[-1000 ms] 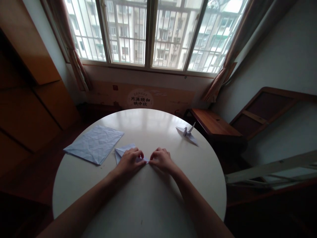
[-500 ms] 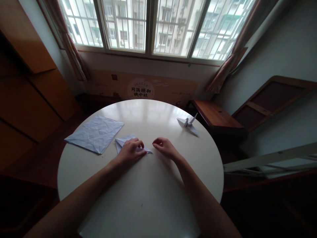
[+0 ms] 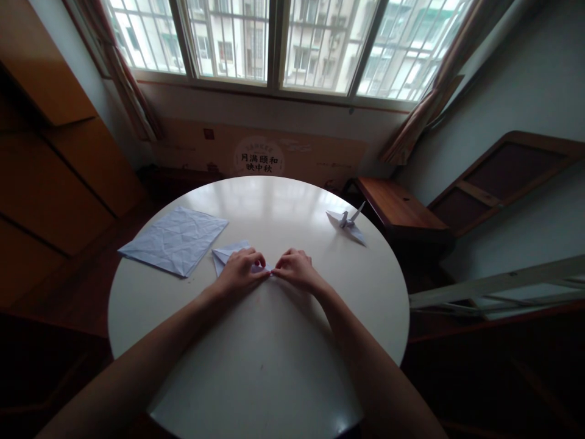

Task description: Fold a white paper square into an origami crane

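Observation:
A partly folded piece of white paper (image 3: 220, 256) lies on the round white table (image 3: 260, 341), its narrow end pointing right. My left hand (image 3: 243, 268) rests over its middle, thumb and fingers closed on the paper. At the narrow end, my right hand (image 3: 296, 268) pinches the paper's tip, with its fingertips close against my left thumb. Both hands hide much of the folds. A finished paper crane (image 3: 350, 224) stands at the table's right rear, wings spread. To the left lies a creased square sheet of paper (image 3: 176, 241).
A low wooden bench (image 3: 400, 207) stands beyond the table's right rear edge. Wooden cabinets (image 3: 86, 183) are on the left. A printed board (image 3: 301, 146) leans under the barred window. Pale metal rails (image 3: 503, 283) run at the right.
My right hand has moved left onto the paper's narrow tip and closed there. My left hand stays on the paper. The view has shifted slightly.

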`<state>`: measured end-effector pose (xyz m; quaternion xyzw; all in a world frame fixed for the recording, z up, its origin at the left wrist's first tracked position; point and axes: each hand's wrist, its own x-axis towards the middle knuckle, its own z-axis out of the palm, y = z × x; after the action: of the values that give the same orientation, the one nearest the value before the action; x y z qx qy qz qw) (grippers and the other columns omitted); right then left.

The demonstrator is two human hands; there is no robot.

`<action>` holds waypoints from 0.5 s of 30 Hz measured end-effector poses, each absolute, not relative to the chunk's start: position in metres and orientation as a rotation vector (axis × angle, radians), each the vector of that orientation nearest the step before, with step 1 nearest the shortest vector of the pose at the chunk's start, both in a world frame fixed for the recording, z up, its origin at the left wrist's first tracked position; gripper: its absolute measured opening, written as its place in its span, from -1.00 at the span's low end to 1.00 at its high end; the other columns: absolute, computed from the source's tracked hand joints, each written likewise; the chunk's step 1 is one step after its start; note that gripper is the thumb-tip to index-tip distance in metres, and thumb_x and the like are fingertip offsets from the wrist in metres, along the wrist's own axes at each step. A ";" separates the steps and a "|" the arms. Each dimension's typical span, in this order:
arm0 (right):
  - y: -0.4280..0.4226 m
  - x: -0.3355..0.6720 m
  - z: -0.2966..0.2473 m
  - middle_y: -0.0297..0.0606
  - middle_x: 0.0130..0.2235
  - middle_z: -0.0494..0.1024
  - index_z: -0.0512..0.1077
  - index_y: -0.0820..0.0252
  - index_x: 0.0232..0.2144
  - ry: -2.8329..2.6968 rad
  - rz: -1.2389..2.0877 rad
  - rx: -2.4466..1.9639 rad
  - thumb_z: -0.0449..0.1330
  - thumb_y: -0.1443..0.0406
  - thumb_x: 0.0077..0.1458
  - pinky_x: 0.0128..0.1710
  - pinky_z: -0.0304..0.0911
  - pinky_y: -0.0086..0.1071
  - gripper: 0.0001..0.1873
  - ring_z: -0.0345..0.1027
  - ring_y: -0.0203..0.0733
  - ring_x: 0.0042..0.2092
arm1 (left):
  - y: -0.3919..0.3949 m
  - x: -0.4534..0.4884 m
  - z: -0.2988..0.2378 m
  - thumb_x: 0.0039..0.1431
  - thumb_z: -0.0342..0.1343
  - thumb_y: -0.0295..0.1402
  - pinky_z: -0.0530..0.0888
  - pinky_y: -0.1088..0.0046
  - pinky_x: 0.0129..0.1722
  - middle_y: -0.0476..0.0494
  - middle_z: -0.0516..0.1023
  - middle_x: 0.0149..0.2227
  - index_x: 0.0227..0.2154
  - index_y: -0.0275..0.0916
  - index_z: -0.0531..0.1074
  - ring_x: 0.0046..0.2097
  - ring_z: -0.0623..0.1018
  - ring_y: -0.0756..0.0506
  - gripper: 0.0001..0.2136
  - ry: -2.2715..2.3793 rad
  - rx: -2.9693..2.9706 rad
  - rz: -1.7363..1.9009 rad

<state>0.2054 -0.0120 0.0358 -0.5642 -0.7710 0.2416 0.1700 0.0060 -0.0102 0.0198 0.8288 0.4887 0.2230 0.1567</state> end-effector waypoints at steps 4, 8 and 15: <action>-0.013 0.202 0.032 -0.21 -0.14 0.48 0.59 0.07 -0.38 -2.191 0.643 -1.634 0.26 0.03 0.05 -0.01 0.00 -0.18 -0.72 0.20 -0.03 -0.01 | -0.010 0.006 0.020 0.11 0.19 -0.17 0.30 0.38 -0.21 -0.09 0.50 -0.32 -0.39 -0.20 0.49 -0.21 0.46 -0.13 -0.81 1.389 2.378 0.652; -0.014 0.202 0.034 -0.21 -0.11 0.46 0.58 0.07 -0.38 -2.226 0.634 -1.648 0.26 0.07 0.07 -0.01 -0.01 -0.21 -0.76 0.18 -0.04 0.01 | -0.009 0.005 0.019 0.10 0.20 -0.18 0.30 0.38 -0.22 -0.09 0.50 -0.32 -0.39 -0.19 0.50 -0.23 0.47 -0.13 -0.82 1.387 2.380 0.645; -0.014 0.200 0.035 -0.23 -0.08 0.45 0.58 0.08 -0.40 -2.225 0.625 -1.673 0.28 0.09 0.04 0.01 -0.02 -0.19 -0.79 0.17 -0.03 0.01 | -0.007 0.003 0.018 0.10 0.20 -0.17 0.32 0.38 -0.22 -0.09 0.50 -0.33 -0.39 -0.20 0.50 -0.24 0.47 -0.12 -0.81 1.366 2.371 0.658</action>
<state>0.2000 -0.0143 0.0347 -0.5804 -0.7717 0.2167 0.1438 0.0033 -0.0071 0.0182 0.8312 0.4788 0.2307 0.1630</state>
